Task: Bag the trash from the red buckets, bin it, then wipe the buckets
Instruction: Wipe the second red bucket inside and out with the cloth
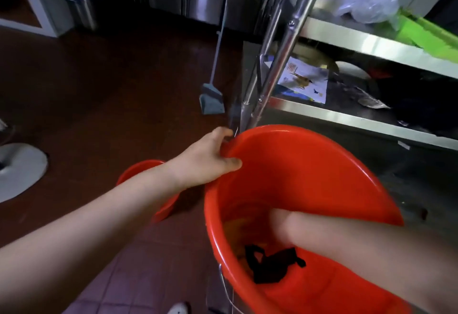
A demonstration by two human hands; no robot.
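A large red bucket point(309, 165) is tilted toward me in the lower middle. My left hand point(210, 157) grips its far left rim, thumb inside. My right hand point(285, 222) reaches deep into the bucket with the fingers curled against the inner wall; I cannot see whether it holds anything. A black crumpled piece point(270, 268) lies on the bucket's bottom, just under my right forearm. A second red bucket point(146, 170) stands on the floor to the left, mostly hidden behind my left arm.
A steel shelf rack point(347, 115) stands right behind the bucket, its legs point(280, 48) close to the rim. A grey dustpan point(212, 100) with a long handle leans nearby. A white round base point(19, 167) sits at the left on the tiled floor.
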